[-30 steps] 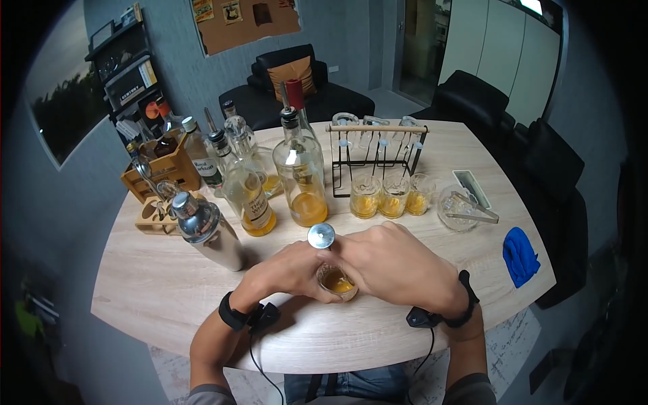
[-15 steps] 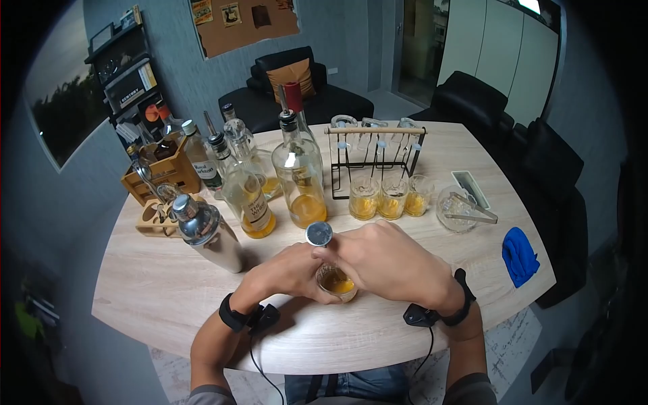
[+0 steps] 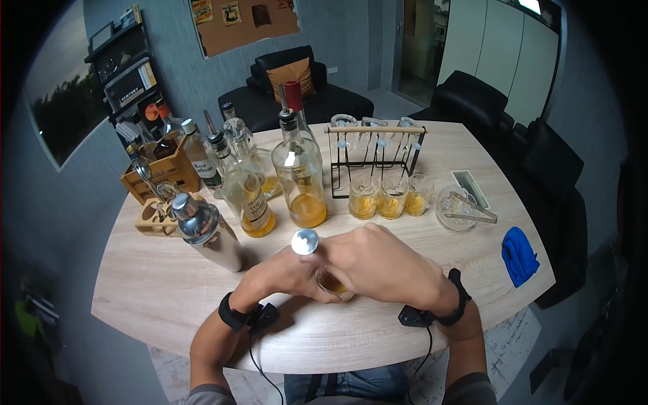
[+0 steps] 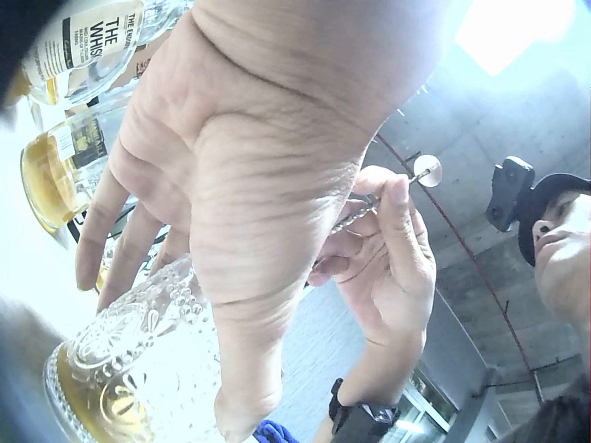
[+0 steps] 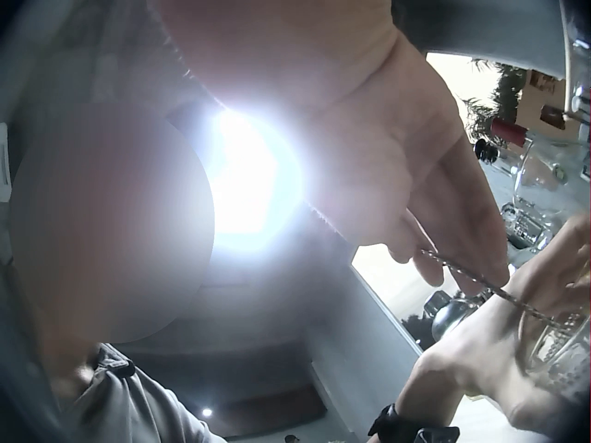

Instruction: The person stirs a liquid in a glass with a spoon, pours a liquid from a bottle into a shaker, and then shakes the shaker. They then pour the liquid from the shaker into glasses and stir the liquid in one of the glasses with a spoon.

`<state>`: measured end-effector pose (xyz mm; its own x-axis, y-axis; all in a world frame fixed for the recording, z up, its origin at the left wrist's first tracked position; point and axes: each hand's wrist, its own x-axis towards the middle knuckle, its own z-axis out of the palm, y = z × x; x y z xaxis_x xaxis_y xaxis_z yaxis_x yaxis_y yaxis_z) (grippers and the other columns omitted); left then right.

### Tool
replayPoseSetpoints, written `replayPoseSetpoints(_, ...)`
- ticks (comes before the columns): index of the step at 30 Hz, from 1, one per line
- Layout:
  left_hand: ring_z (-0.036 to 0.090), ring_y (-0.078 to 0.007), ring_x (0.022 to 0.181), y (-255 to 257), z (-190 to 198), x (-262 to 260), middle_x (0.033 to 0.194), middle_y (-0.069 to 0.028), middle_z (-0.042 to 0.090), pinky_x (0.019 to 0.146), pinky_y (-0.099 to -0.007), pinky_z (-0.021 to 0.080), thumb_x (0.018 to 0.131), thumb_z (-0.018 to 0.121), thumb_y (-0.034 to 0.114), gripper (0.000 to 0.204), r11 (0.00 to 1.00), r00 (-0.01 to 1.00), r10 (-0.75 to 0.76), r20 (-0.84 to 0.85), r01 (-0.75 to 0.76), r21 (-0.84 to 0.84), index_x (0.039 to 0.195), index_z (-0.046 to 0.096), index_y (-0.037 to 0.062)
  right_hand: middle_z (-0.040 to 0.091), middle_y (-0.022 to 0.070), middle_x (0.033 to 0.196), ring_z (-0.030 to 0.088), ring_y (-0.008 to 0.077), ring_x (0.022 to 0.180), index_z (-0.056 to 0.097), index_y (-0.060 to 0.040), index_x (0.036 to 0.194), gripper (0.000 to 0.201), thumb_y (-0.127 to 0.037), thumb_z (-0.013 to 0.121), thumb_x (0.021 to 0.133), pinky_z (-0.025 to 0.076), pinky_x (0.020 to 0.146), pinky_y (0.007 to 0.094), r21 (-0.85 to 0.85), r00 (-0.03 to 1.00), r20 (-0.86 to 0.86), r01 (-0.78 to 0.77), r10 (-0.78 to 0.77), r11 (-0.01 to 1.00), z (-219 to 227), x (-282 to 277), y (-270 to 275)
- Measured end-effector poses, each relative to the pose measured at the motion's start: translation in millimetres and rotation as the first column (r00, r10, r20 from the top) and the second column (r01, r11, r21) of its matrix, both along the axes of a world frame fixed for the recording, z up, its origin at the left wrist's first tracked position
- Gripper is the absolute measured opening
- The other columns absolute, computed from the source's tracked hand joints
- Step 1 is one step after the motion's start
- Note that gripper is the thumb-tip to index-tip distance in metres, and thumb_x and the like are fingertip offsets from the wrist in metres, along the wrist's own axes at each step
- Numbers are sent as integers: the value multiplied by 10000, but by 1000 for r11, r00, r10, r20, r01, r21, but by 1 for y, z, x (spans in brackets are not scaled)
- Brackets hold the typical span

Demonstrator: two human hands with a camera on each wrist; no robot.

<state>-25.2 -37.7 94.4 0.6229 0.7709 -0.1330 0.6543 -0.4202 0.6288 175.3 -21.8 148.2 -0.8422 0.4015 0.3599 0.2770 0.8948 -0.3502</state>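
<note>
My left hand (image 3: 287,271) grips a clear glass (image 3: 345,295) with a raised pattern, low near the front of the table. In the left wrist view, amber liquid shows at the bottom of this patterned glass (image 4: 111,365). Above it, my right hand (image 3: 385,263) pinches a bar spoon (image 3: 305,241) with a flat round disc on top. Its twisted stem (image 5: 489,288) slants down into the glass in the right wrist view. The spoon's lower end is hidden there. From the head, my right hand covers part of the glass's mouth.
On the left stand a steel shaker (image 3: 209,233), a whisky bottle (image 3: 250,206) and a taller pourer bottle (image 3: 305,192). Three glasses (image 3: 390,199) with amber liquid line up before a glass rack (image 3: 378,164). To the right are a bowl with tongs (image 3: 459,212) and a blue cloth (image 3: 520,256).
The spoon's disc has swung left and slightly down, and my right hand has shifted a little left with it. My left hand and the glass have stayed in place.
</note>
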Motion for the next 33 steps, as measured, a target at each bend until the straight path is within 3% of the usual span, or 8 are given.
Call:
replayPoseSetpoints(3,653,-337,938,5,-12,-1,1034,-149,697,862,-404,523,712,858,372,548,971,993,-71,95,47,233,1131,696,58,657,184,707,683,357,657,639,1,968,208,-197,581,993,538,603,425,36,997,15,76,-76,996,3,4,2)
replayPoseSetpoints(7,654,-297,1098,5,-4,2,1194,-161,691,968,-373,498,702,903,350,616,996,999,-32,-12,33,86,1188,690,36,649,175,671,670,364,616,643,8,986,241,-218,566,1013,532,584,427,33,981,170,87,-91,996,9,12,1)
replayPoseSetpoints(12,648,-321,973,0,0,-2,1102,-87,644,867,-395,519,694,878,318,578,994,958,-20,286,-12,112,1166,673,56,658,174,692,677,365,643,642,21,967,232,-207,600,984,541,603,428,12,999,-10,-37,37,999,11,7,-12)
replayPoseSetpoints(16,647,-313,972,3,1,0,1084,-90,660,867,-387,517,686,884,314,565,993,958,-55,282,23,115,1146,681,55,714,193,819,717,356,706,653,45,1108,266,-143,625,923,584,665,428,-10,996,-33,-80,80,997,7,1,-8)
replayPoseSetpoints(18,651,-313,973,-3,13,2,1044,-102,678,867,-391,519,684,882,330,564,992,998,52,21,-49,-116,1136,687,55,706,197,787,717,354,701,654,47,1110,258,-128,608,926,582,657,427,-5,999,6,-42,42,999,6,2,-3)
replayPoseSetpoints(21,658,-319,946,4,-12,1,1016,-111,694,857,-397,524,689,876,346,569,977,987,-73,140,43,211,1143,689,59,694,202,735,717,353,696,653,50,1109,248,-97,585,922,579,645,426,8,998,48,36,-37,999,7,3,0)
replayPoseSetpoints(26,660,-312,1032,5,-6,1,1106,-140,700,922,-388,511,693,893,357,606,996,999,-33,35,30,87,1152,674,28,642,173,654,674,358,627,653,-5,930,272,-242,558,1026,534,596,426,40,985,106,133,-137,990,11,8,-5)
replayPoseSetpoints(33,655,-334,959,-1,4,-1,1051,-126,691,876,-404,520,675,888,354,536,995,957,33,288,-59,82,1075,682,62,695,178,728,709,379,707,660,46,1043,306,-249,623,976,575,672,447,-5,992,-71,-109,108,994,10,3,-13)
